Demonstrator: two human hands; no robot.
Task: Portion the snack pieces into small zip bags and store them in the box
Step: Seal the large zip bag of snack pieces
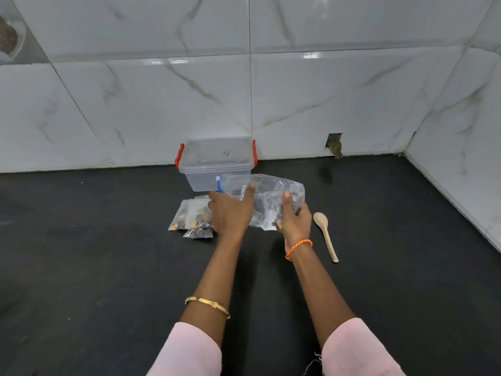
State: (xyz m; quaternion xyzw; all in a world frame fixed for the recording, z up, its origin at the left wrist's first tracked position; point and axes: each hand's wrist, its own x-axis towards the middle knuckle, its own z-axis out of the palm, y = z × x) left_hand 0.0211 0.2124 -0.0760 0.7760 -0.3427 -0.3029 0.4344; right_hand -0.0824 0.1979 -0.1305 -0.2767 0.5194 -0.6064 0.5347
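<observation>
Both my hands hold a large clear zip bag with a blue zip edge, lifted just above the black counter, with dark snack pieces and folded plastic inside. My left hand grips its left part, thumb on top. My right hand grips its right lower part. Several small filled zip bags lie in a pile on the counter just left of my left hand. A clear plastic box with red side clips and its lid on stands behind the bag against the wall.
A pale wooden spoon lies on the black counter right of my right hand. White marble-look tiled walls close the back and right side, with a small hole low in the back wall.
</observation>
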